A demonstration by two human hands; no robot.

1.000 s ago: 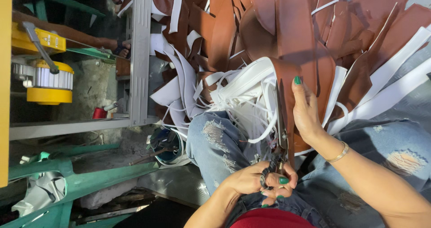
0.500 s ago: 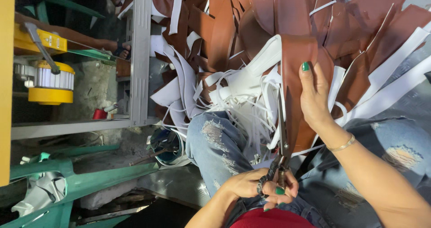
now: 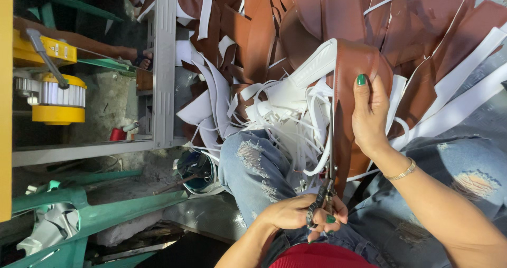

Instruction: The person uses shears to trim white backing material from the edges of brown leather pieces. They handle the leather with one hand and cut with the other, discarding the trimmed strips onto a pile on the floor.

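My left hand is low in the middle, its fingers through the handles of dark scissors. The blades point up along the edge of a brown leather piece backed in white. My right hand grips that piece from the right, thumb with a green nail pressed near its rounded top. A thin white trimmed strip curls off beside the blades. The piece hangs over my lap, between my knees in torn blue jeans.
A heap of brown leather pieces and white strips fills the upper middle and right. A grey metal frame stands at the left, with a yellow machine behind it. Green metal parts lie lower left.
My right hand has slid up the brown piece and lifted it higher. The scissors have followed upward along its edge, and the white strip hangs longer.
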